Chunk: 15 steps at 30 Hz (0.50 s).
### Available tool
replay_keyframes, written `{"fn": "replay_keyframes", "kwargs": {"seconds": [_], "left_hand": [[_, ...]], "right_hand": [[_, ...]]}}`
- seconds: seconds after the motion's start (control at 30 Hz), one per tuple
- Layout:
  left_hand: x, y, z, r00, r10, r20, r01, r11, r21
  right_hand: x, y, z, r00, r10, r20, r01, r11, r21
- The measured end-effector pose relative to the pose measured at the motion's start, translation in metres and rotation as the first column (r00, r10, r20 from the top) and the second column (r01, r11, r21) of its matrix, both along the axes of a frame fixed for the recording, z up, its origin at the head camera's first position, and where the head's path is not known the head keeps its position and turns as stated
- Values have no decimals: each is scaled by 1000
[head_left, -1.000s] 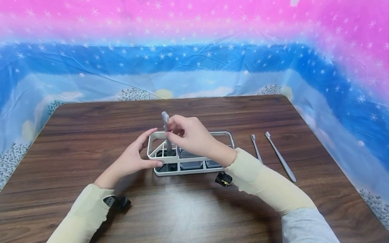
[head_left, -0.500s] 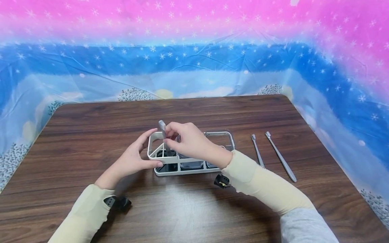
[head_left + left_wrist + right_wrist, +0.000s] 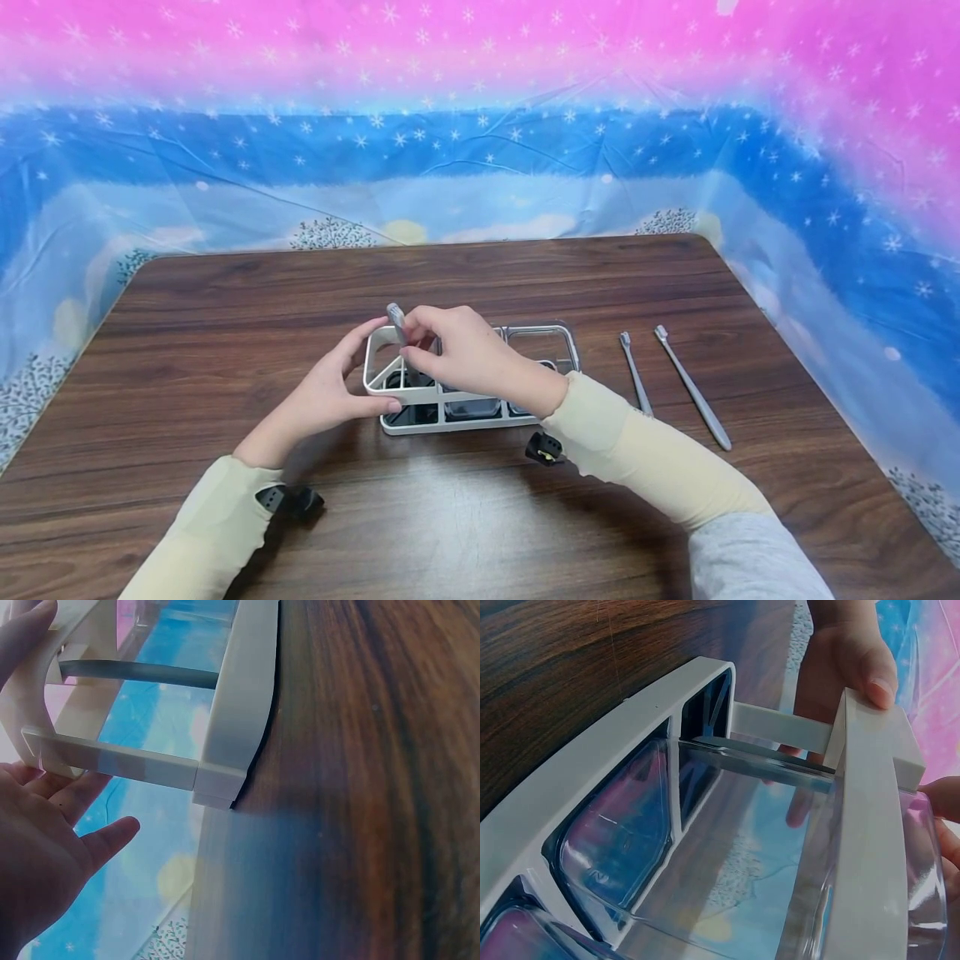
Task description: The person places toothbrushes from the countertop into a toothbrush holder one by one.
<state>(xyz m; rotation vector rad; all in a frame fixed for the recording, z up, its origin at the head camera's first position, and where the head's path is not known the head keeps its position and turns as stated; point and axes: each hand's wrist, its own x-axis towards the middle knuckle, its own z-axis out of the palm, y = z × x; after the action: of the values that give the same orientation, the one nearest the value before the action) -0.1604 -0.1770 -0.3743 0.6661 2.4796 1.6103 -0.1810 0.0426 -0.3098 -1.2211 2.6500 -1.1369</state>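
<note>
Grey toothbrush (image 3: 397,325) stands near-upright, head up, tilted slightly left, within the white holder's (image 3: 465,427) left end; right hand (image 3: 468,346) pinches it; left hand (image 3: 326,398) spans and grips that end.

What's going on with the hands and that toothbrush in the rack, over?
Left hand gripping end of white rack. Right hand pinching grey toothbrush, handle down through rack. No obstruction seen; two other toothbrushes lying right of rack.
</note>
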Motion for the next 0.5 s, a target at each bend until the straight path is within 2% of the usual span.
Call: {"fn": "replay_keyframes", "kwargs": {"seconds": [0.5], "left_hand": [[1,0,2,1000,0,-2,0,1000,-1]], "right_hand": [[0,0,2,1000,-6,27,6,1000,1]]}}
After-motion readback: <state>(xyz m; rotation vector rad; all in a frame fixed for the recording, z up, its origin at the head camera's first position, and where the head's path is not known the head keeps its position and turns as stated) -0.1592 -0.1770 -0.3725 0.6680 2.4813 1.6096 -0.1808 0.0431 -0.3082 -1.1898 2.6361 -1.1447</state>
